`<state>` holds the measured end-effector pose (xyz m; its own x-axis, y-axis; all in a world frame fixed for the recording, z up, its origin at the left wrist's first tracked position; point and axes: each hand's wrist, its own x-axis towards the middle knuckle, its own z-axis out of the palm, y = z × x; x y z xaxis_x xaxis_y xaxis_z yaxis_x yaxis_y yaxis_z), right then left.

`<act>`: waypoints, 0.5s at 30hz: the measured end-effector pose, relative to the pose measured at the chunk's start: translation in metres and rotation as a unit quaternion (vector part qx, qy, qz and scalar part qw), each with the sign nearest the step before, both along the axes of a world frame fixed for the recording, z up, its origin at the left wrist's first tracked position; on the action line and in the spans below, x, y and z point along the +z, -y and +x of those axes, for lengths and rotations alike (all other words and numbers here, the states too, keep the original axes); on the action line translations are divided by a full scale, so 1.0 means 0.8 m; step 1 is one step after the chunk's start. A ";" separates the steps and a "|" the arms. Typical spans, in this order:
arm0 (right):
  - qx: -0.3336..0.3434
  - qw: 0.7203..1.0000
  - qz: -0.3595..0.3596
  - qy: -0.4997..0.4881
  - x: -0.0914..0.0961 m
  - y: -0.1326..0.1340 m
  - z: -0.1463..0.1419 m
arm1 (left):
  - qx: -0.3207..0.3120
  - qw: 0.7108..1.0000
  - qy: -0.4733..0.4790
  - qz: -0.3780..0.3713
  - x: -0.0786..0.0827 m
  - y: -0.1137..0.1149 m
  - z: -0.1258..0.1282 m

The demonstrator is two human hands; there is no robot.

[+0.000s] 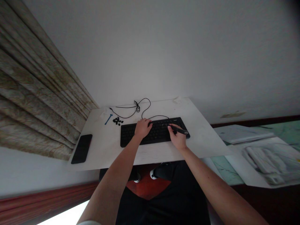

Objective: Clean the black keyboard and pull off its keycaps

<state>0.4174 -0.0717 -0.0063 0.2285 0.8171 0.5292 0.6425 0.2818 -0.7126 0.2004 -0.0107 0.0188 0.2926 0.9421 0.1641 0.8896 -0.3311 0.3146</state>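
Observation:
A black keyboard (154, 134) lies on the white table in front of me. My left hand (142, 128) rests on its upper middle, fingers extended and thumb apart, with nothing visibly held. Over the keyboard's right part, my right hand (177, 137) grips a slim black tool that looks like a keycap puller (179, 129). Its thin, wire-like end points left, over the upper-right keys; whether it touches a key I cannot tell. Several small black keycaps (117, 120) lie loose beyond the keyboard's left end. Beside them is a small blue tool (108, 119).
A loosely bundled black cable (137, 106) runs behind the keyboard. A black phone (82, 149) lies at the table's left edge, near the patterned curtain (35, 78). The wall rises behind the white table (201, 134). To the right, papers and a plastic-wrapped bundle (269, 162) rest on a lower surface.

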 end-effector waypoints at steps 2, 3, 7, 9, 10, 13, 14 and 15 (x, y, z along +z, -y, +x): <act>-0.010 0.999 -0.018 -0.031 0.007 -0.003 0.002 | -0.002 1.000 -0.004 0.003 0.000 0.002 0.000; -0.011 0.998 -0.031 -0.046 0.012 -0.007 0.002 | -0.004 1.000 -0.004 0.004 0.000 0.002 0.000; 0.073 0.986 -0.128 -0.074 0.039 -0.040 -0.004 | -0.011 1.000 0.003 0.011 0.000 0.003 0.000; 0.132 0.968 -0.203 -0.062 0.054 -0.064 -0.015 | -0.013 1.000 0.006 0.015 -0.001 0.004 0.000; 0.157 0.958 -0.236 -0.051 0.061 -0.075 -0.021 | -0.014 1.000 0.007 0.016 0.000 0.004 -0.001; 0.193 0.939 -0.285 -0.006 0.076 -0.102 -0.039 | -0.016 1.000 0.011 0.021 0.001 0.006 -0.001; 0.197 0.937 -0.289 0.010 0.079 -0.108 -0.043 | -0.017 1.000 0.010 0.022 0.002 0.006 -0.001; 0.200 0.935 -0.291 0.024 0.081 -0.113 -0.046 | -0.016 1.000 0.007 0.021 0.002 0.006 -0.001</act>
